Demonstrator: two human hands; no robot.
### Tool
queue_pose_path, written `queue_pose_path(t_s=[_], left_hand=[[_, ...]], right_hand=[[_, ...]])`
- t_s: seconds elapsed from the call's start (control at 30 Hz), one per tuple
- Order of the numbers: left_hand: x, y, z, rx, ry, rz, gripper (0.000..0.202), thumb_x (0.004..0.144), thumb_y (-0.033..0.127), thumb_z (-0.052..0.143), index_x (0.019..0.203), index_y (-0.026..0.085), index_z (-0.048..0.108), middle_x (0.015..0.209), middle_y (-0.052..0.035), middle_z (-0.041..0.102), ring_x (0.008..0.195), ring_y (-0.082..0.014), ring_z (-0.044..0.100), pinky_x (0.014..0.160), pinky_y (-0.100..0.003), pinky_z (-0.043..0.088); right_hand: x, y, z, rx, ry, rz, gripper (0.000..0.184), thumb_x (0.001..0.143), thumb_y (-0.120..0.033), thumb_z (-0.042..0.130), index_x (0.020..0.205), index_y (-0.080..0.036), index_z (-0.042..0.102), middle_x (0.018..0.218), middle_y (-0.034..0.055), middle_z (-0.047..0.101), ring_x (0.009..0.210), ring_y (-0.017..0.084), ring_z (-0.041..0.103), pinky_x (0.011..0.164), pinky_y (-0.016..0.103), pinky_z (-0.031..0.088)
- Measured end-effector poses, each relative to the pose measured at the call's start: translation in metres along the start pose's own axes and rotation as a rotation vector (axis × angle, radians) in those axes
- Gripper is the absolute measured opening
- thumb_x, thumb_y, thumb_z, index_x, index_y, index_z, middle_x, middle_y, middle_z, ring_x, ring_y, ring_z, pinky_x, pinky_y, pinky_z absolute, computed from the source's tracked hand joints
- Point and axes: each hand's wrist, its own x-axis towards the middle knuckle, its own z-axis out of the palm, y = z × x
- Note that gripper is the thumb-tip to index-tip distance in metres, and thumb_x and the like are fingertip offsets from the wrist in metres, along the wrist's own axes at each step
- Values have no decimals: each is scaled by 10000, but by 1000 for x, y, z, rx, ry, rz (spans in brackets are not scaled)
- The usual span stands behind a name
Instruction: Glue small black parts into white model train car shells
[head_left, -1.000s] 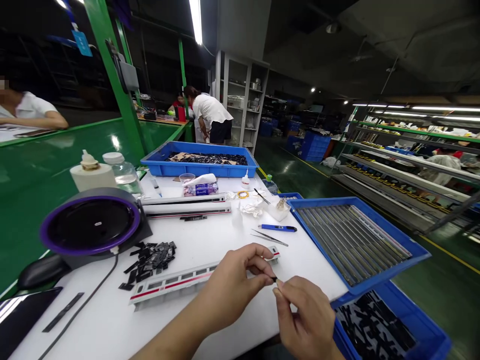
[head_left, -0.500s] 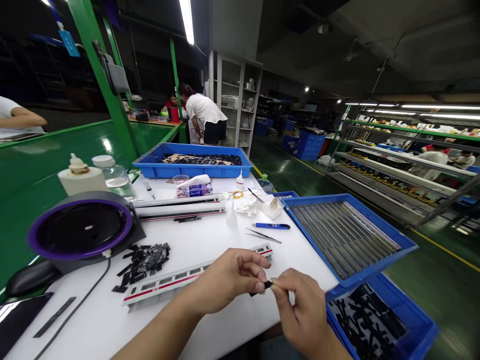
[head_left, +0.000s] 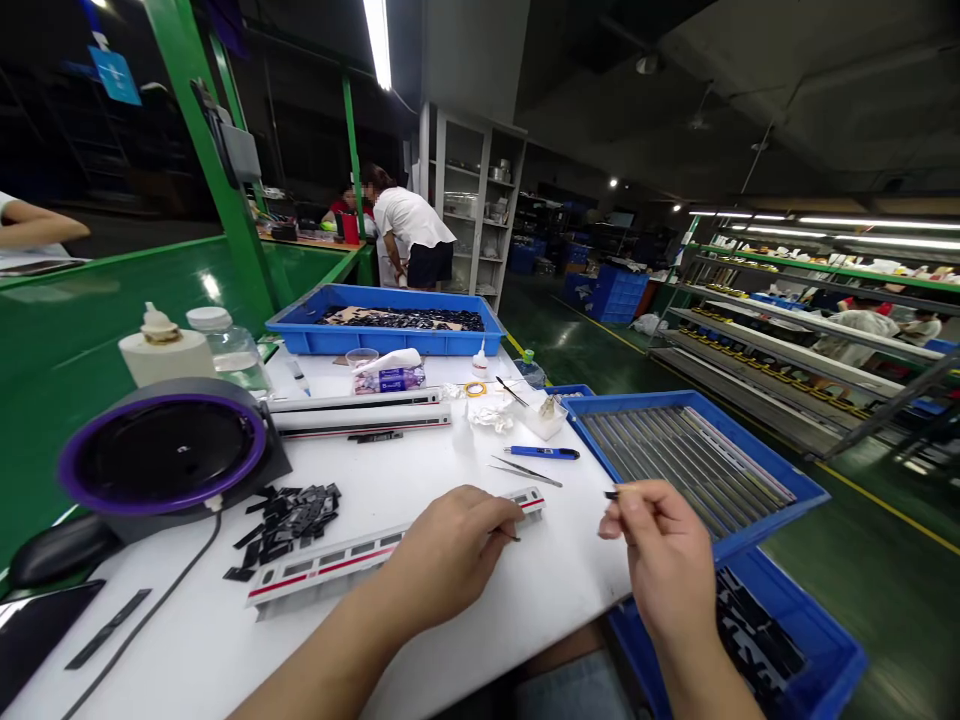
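My left hand (head_left: 450,550) rests closed over a white model train shell with a red stripe (head_left: 330,565) lying on the white table (head_left: 465,640); a thin dark piece shows at its fingertips. My right hand (head_left: 660,545) is raised to the right, pinching a small black piece (head_left: 612,494) between thumb and forefinger. A pile of small black parts (head_left: 289,515) lies left of the shell.
Tweezers (head_left: 525,470) and a blue pen (head_left: 541,452) lie beyond the shell. A blue tray of grey strips (head_left: 780,505) sits at the right, another blue bin (head_left: 825,660) below it, a purple-rimmed round device (head_left: 161,450) at the left. Two more shells (head_left: 360,412) and a far blue tray (head_left: 382,338). A person stands behind.
My hands were together pinching a small black piece. Now my right hand has pulled away to the right and upward with a black piece, while my left hand settled on the train shell.
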Motion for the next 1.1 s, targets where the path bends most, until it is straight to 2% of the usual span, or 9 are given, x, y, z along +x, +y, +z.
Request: queue_pose_path(t_s=[0.1,0.17,0.23,0.33,0.43,0.5,0.73,0.97,1.1], left_hand=[[0,-1,-1,-7,-20,46,259,777,71,498,941,224,628,917,-23,678,897,-192,591,810,-314,449],[1,-2,1,-9,-56,20,269,733,42,495,888,221,626,878,-19,674,865,-189,594,776,-295,448],[4,-6,4,-23,-87,-18,279,709,36,491,866,218,631,850,-16,679,832,-186,605,755,-286,449],[8,-14,7,-91,-82,-73,265,723,67,501,880,220,650,841,-9,703,807,-181,634,755,-281,457],[12,-21,6,-155,-59,-106,226,751,119,520,895,220,661,835,-8,723,810,-185,655,758,-283,463],[14,-24,5,-171,-51,-119,206,759,140,524,887,220,664,835,-9,727,814,-188,660,761,-286,464],[17,-31,6,-243,-47,-158,197,749,158,535,880,211,672,845,-20,725,812,-183,667,758,-284,473],[18,-32,5,-309,-44,-185,169,749,182,559,870,202,676,822,-13,728,789,-174,671,745,-275,482],[18,-33,3,-350,-47,-193,170,743,198,582,886,194,674,823,-21,730,780,-174,670,734,-278,484]], right_hand=[[6,23,-9,-454,-353,-12,171,901,-338,583,865,-188,656,731,25,657,673,161,626,641,269,486],[5,40,-11,-637,-551,-139,188,934,-286,510,898,-189,667,766,35,670,704,167,626,667,279,480],[5,55,-9,-748,-640,-324,228,957,-237,450,942,-185,671,799,49,662,735,167,616,688,284,472],[8,70,-4,-862,-610,-517,245,967,-214,435,1004,-175,674,805,59,618,741,160,585,676,270,455],[11,74,3,-977,-601,-577,246,955,-182,439,988,-181,683,808,51,595,738,152,568,672,256,437],[13,71,8,-1067,-637,-537,243,939,-162,443,972,-192,682,831,46,590,746,155,567,671,258,428],[12,46,26,-1323,-720,-256,211,872,-139,483,1008,-214,627,971,57,571,852,203,595,696,290,424],[5,38,42,-1393,-693,-140,209,879,-169,468,1017,-197,623,1011,88,568,860,229,616,684,317,427],[-1,40,45,-1457,-684,-129,216,875,-157,471,1011,-187,635,995,95,567,848,233,617,683,319,428]])
